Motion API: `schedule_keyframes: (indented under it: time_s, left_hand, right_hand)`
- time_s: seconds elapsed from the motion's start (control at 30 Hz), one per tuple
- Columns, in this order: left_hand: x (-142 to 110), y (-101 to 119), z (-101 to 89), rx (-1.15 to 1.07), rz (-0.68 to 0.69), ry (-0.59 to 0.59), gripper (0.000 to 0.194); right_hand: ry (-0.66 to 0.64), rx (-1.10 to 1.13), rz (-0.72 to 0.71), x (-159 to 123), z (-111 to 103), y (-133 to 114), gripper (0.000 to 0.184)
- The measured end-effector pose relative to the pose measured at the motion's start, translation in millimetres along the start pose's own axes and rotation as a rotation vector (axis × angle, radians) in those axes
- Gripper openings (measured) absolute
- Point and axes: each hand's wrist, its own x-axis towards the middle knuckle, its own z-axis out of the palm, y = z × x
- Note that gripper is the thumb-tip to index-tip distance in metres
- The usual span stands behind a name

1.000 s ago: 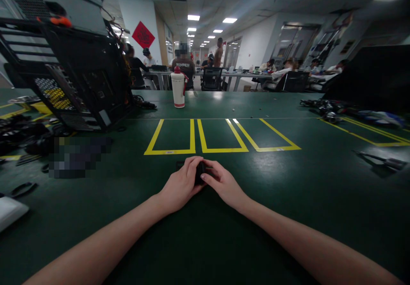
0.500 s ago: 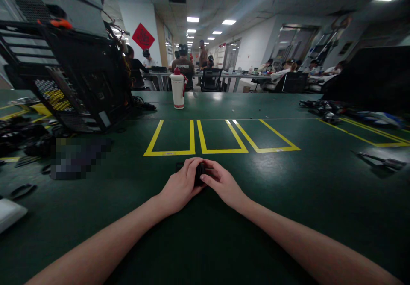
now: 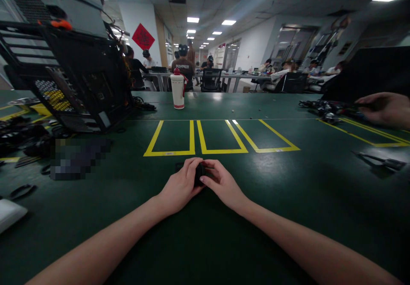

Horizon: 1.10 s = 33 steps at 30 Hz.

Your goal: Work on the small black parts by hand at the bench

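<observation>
Both my hands meet around a small black object (image 3: pixel 200 175) near the middle of the green table (image 3: pixel 205 238). Its kind cannot be made out, since the fingers cover most of it. My left hand (image 3: pixel 182 186) is closed over its left side, where a dark edge shows past the knuckles. On the other side my right hand (image 3: pixel 223 183) grips it between thumb and fingers. Just beyond the hands lie three frames of yellow tape (image 3: pixel 221 151) on the tabletop.
A white bottle with a red lid (image 3: pixel 178 90) stands farther back. To the left is an opened black computer case (image 3: pixel 86 80) with cables. At right, another person's hand (image 3: pixel 389 109) is over cables (image 3: pixel 323 107), beyond a dark tool (image 3: pixel 382 160). A white object (image 3: pixel 11 214) lies at left.
Another person's hand has come in at the right edge, above the cables. My own hands and the black object have barely moved.
</observation>
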Motion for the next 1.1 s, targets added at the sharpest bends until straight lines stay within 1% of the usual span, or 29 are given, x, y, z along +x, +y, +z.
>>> schedule_keyframes:
  time_s: [0.07,0.13,0.4,0.53,0.67,0.73,0.9,1.03,1.1]
  left_hand:
    - [-0.3,-0.5,0.1,-0.006,0.008,0.0,0.061]
    - [-0.6,-0.8,0.5,-0.005,0.01,-0.002,0.061]
    - [-1.6,-1.6,-0.7,0.01,0.005,-0.009,0.062]
    - [-1.5,-4.6,-3.0,0.002,0.0,-0.006,0.061]
    - [-0.5,-7.1,-2.5,0.001,-0.019,-0.004,0.062]
    - [-0.5,-7.5,-2.0,-0.001,-0.02,-0.004,0.062]
    - [-0.9,-7.4,-3.0,-0.013,-0.018,-0.021,0.064]
    - [-0.3,-7.5,-4.4,-0.023,-0.01,-0.021,0.063]
    - [0.0,-7.7,-4.6,-0.023,-0.013,-0.022,0.062]
  right_hand:
    - [-0.006,-0.045,0.011,0.2,-0.7,-0.3,0.035]
    - [-0.023,-0.068,0.012,0.7,-1.4,-0.3,0.033]
    - [-0.08,0.067,0.019,5.1,-0.3,6.6,0.027]
    - [-0.075,0.079,0.001,7.0,1.4,6.4,0.024]
    - [-0.063,0.043,0.027,7.8,1.0,3.4,0.035]
    - [-0.069,0.031,0.04,7.9,0.2,2.6,0.037]
    - [-0.105,0.08,0.052,7.2,-0.2,2.5,0.032]
    - [-0.083,0.1,0.024,6.9,1.0,1.7,0.023]
    - [-0.071,0.086,0.014,7.3,1.4,1.0,0.021]
